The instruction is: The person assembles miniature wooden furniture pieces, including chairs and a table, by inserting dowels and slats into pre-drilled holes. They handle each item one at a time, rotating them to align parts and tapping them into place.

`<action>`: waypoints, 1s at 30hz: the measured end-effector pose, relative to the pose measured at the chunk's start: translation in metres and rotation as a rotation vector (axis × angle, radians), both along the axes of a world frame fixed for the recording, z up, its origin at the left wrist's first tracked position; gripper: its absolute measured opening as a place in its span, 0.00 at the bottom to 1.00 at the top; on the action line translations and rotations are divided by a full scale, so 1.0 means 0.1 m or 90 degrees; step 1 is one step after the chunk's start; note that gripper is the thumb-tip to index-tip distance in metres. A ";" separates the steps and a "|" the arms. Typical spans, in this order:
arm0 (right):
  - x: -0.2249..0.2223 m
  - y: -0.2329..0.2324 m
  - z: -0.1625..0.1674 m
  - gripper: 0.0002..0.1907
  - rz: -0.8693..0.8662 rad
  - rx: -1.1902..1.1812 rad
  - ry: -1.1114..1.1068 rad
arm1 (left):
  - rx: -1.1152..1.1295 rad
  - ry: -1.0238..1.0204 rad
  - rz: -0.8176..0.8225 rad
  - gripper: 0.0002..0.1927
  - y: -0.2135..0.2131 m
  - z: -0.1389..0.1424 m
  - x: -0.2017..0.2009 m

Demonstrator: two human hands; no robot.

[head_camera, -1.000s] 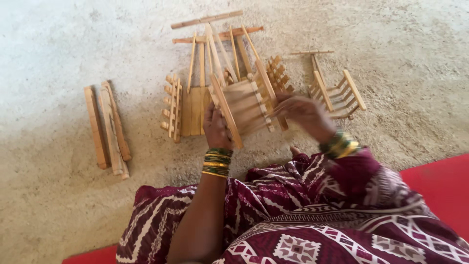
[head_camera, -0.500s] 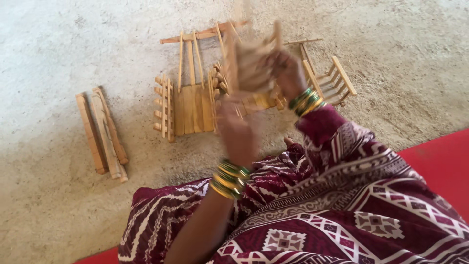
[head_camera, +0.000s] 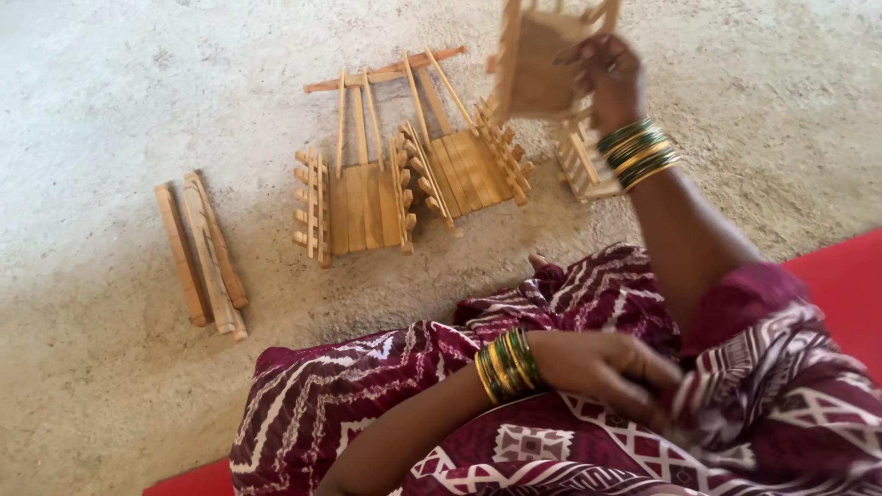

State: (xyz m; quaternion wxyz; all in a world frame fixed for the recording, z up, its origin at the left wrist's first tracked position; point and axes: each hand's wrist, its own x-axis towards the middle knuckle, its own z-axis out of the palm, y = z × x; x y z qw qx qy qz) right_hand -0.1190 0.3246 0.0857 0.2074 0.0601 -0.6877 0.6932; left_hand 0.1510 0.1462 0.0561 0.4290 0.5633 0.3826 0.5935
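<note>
Lifted higher since before, small tan wooden slatted frame pinched in right hand above flat wooden stick panels, left hand loosely curled, empty on patterned maroon lap cloth; probably checking it, then setting down gently.

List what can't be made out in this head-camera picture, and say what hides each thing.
- Wooden frame piece in the right hand: its top is cut off by the picture's upper edge, and it is motion-blurred.
- Small wooden rack on the floor: partly hidden behind the right wrist and bangles.
- Left hand: its fingers sink into the patterned cloth, so any hold is unclear.
</note>
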 end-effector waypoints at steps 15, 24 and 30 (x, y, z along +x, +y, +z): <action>0.95 -0.77 -0.05 0.08 0.209 -0.212 -0.179 | -0.212 -0.137 1.031 0.18 -1.39 -0.33 -1.12; 1.00 -1.42 -0.71 0.11 0.312 0.096 -0.148 | -0.193 -0.370 0.987 0.66 -1.82 -0.55 -1.49; 0.83 -1.19 -0.60 0.08 0.003 0.313 0.193 | -0.319 -0.395 1.044 0.54 -1.75 -0.43 -1.57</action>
